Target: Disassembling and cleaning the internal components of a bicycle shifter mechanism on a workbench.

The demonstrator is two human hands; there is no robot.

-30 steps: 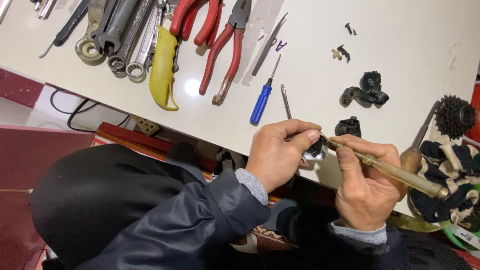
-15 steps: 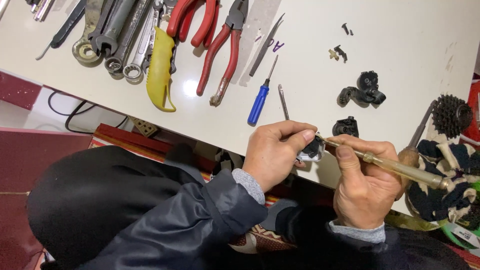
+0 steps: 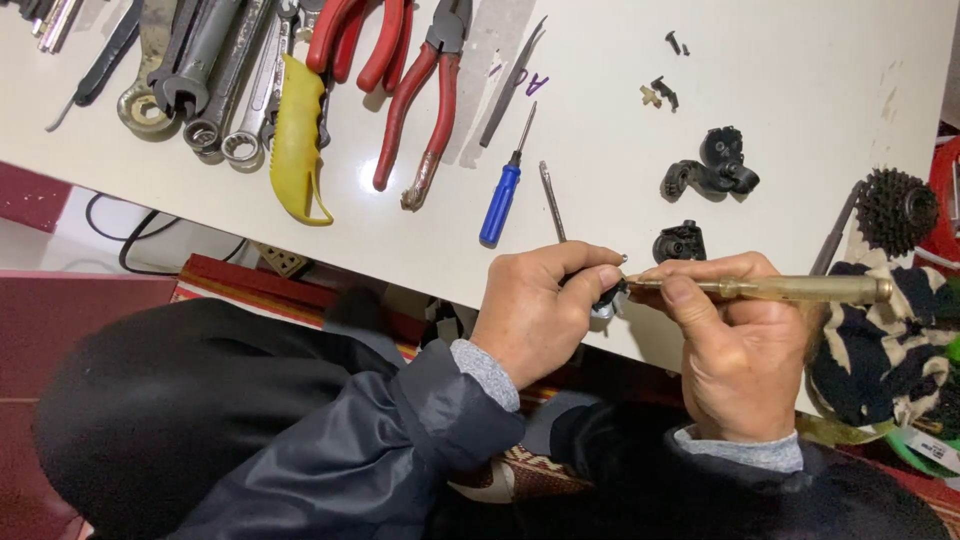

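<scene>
The left hand (image 3: 535, 315) is clenched around a small dark part (image 3: 608, 298), pinched between thumb and fingers at the near edge of the white table (image 3: 800, 60). The right hand (image 3: 735, 345) grips a screwdriver with a clear yellowish handle (image 3: 790, 289), held level, its tip set against the small dark part. On the table just beyond lie a black component (image 3: 680, 242), a bare metal shaft (image 3: 551, 200) and a blue-handled screwdriver (image 3: 503, 185). Red-handled pliers (image 3: 420, 100) and wrenches (image 3: 205, 70) lie farther off
</scene>
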